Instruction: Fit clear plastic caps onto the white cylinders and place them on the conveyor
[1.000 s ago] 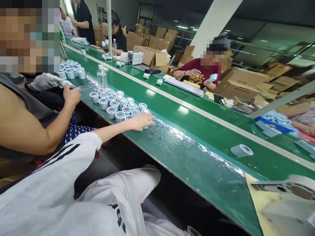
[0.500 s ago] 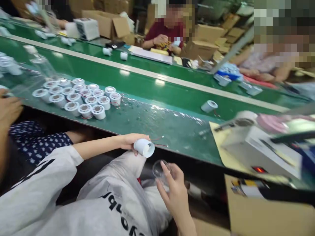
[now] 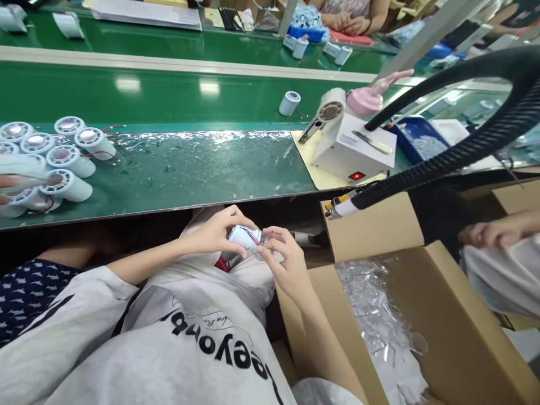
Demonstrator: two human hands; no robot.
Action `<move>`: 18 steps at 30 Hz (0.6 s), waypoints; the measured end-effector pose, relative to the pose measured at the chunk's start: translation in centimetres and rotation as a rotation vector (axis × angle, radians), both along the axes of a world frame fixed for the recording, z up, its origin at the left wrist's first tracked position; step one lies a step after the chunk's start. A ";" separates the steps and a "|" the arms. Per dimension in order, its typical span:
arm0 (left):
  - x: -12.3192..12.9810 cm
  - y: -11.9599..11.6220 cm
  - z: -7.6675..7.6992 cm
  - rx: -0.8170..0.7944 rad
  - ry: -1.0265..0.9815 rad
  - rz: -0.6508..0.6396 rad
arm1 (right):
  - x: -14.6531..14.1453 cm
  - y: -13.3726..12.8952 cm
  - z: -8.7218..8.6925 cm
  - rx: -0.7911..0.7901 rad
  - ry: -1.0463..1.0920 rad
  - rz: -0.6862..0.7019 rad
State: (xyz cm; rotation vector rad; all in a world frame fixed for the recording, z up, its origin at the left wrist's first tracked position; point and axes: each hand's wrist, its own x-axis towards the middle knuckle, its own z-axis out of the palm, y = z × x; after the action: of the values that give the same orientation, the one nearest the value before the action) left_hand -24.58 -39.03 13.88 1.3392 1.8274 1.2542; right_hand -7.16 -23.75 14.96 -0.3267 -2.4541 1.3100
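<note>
The green bench (image 3: 202,174) spans the view, smooth and glossy, its near strip flecked with shine. Below its edge at right gapes a box (image 3: 476,320) of stiff brown cardboard, clear plastic pieces (image 3: 379,309) heaped inside. A ribbed black hose (image 3: 468,126) arches past a boxy white machine (image 3: 350,146). Round, pale cylinders with slotted ends cluster on the bench at left. Over the lap, just off the bench edge, the left hand (image 3: 221,233) curls its fingers round one such cylinder (image 3: 242,236), thumb underneath; the right hand (image 3: 284,253) has its fingers bent close about a clear cup (image 3: 256,255) at the near end, though I can't tell how firmly. The cylinder looks light, rigid and a bit slick, best held round its smooth barrel. The cup seems thin and brittle, safer by its rim. Thin red wires (image 3: 252,234) lie along the barrel, limp and easily snagged.
</note>
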 end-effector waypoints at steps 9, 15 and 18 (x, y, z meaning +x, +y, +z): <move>-0.2 0.9 0.2 -0.036 -0.229 -0.210 | 0.0 1.2 0.3 -0.556 0.097 -0.165; 0.6 1.5 1.1 -0.102 -0.664 -0.113 | 1.0 2.2 0.7 -0.109 0.067 0.052; 0.7 1.7 1.4 -0.119 -0.661 -0.171 | 1.8 2.3 0.6 -0.029 0.093 0.026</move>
State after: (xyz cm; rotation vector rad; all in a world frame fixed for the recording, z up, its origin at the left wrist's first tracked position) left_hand -23.92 -37.36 15.31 0.8493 1.2714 1.2740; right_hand -5.31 -21.49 15.54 -0.2365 -2.3720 1.3420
